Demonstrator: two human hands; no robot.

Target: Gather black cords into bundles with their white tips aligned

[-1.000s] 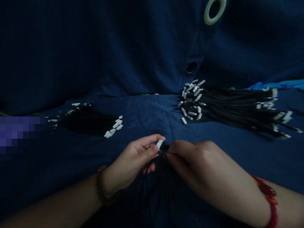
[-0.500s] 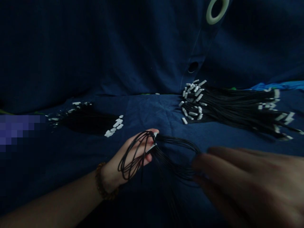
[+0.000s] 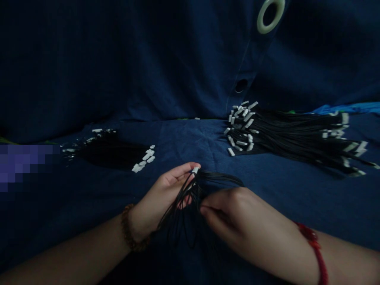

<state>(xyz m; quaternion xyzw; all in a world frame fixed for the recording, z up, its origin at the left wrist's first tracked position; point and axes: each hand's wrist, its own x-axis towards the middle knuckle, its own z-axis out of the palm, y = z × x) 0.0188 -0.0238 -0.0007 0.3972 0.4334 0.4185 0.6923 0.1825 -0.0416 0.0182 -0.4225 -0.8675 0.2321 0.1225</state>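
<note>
In the head view, my left hand (image 3: 170, 188) grips a looped cable bundle of thin black wires (image 3: 184, 213). White connectors (image 3: 195, 170) on the bundle show at its fingertips. Close on the right, my right hand (image 3: 240, 219) is closed, thumb and forefinger pinched together at the wires just beside the left hand. What exactly lies in that pinch is too dark to make out. Some of the wires arc out behind the right hand, and others hang down between both hands.
A large bundle of black cables with white connectors (image 3: 291, 134) lies at the right. A smaller similar bundle (image 3: 109, 150) lies at the left. Dark blue cloth (image 3: 190, 142) covers the surface and rises behind, with a pale ring (image 3: 263, 23) on it. Blue material (image 3: 347, 107) shows at far right.
My right hand has moved left, from the far end of the wire loop to close beside my left hand. The loops near my left hand now hang lower. The left hand stays nearly in place.
</note>
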